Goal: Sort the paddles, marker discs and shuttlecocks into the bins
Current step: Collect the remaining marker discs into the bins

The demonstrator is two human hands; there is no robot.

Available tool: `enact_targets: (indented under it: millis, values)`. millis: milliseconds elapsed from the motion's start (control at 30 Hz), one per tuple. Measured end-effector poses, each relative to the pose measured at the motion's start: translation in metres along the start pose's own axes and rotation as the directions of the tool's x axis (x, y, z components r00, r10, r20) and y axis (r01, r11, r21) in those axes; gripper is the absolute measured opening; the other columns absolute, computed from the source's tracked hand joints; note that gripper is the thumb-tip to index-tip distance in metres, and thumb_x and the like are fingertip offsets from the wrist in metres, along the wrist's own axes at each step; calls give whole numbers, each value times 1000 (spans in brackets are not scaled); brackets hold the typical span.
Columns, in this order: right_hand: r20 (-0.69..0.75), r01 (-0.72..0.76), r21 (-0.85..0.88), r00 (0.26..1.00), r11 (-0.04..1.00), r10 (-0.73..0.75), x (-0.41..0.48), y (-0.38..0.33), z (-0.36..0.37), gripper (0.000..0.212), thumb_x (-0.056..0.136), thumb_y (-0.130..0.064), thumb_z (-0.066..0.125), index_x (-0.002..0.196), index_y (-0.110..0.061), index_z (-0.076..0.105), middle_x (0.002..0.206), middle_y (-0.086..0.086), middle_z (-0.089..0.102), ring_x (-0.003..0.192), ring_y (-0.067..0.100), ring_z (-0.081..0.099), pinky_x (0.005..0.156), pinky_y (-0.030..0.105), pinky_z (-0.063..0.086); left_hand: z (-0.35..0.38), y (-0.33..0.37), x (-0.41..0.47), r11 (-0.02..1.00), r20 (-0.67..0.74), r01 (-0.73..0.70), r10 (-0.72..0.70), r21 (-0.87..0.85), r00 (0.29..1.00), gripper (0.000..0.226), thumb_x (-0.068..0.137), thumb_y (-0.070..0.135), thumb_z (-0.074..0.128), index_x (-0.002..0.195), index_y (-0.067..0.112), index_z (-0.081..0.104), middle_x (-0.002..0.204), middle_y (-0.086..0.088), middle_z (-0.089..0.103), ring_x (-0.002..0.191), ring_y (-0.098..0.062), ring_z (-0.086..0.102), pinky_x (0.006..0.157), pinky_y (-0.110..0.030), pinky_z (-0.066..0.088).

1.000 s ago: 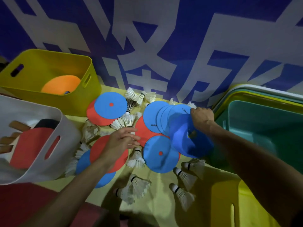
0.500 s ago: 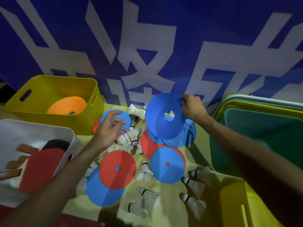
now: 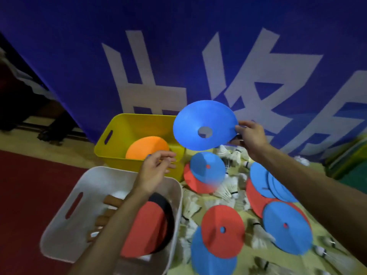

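Observation:
My right hand (image 3: 250, 137) grips a blue marker disc (image 3: 204, 125) by its rim, held in the air just right of the yellow bin (image 3: 116, 149). An orange disc (image 3: 146, 147) lies inside that bin. My left hand (image 3: 156, 169) hovers with fingers apart and nothing in it, between the yellow bin and the white bin (image 3: 65, 221), which holds red paddles (image 3: 148, 229) with wooden handles. More red and blue discs (image 3: 222, 231) lie on the yellow surface, among several white shuttlecocks (image 3: 230, 187).
A blue banner with white characters (image 3: 151, 80) stands behind the bins. A green bin (image 3: 353, 173) sits at the far right edge. Red floor (image 3: 25, 191) lies to the left of the white bin.
My right hand has lifted the blue disc up and left toward the yellow bin. My left hand has moved left from the discs to over the bins. The view has swung left.

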State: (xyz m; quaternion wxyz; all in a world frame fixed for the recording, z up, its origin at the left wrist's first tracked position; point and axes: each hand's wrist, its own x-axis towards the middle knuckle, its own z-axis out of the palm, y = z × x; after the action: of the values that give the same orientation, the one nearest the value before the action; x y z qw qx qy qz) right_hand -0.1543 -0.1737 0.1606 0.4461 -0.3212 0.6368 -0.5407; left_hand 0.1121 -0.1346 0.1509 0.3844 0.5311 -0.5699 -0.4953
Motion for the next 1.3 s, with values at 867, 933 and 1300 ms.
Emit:
enact_targets:
  millis: [867,933,1300]
  values:
    - [56,-215,-273,970,938,238,-13,42,102,20,91,5,51,110,5,59,96,19,66,68,26,66,65,29,58,-68,-24,24,986,54,42,-34,-161,998,30,94,-2,44,86,19,65,89,-7,70,82,-17,67,76,-29,51]
    - [84,-196,-271,971,942,226,-23,43,86,18,93,4,50,108,3,58,97,19,64,69,27,66,65,30,59,-51,-24,20,986,99,39,-23,-163,995,30,94,-3,43,87,17,65,86,-5,69,75,-9,67,69,-19,51]
    - [39,-220,-218,972,951,234,-74,78,-5,14,93,1,50,100,-4,61,88,11,64,67,21,61,57,25,54,47,-27,-29,974,200,127,-89,-190,976,28,94,-6,43,86,12,63,83,-8,67,66,-3,66,60,-12,49]
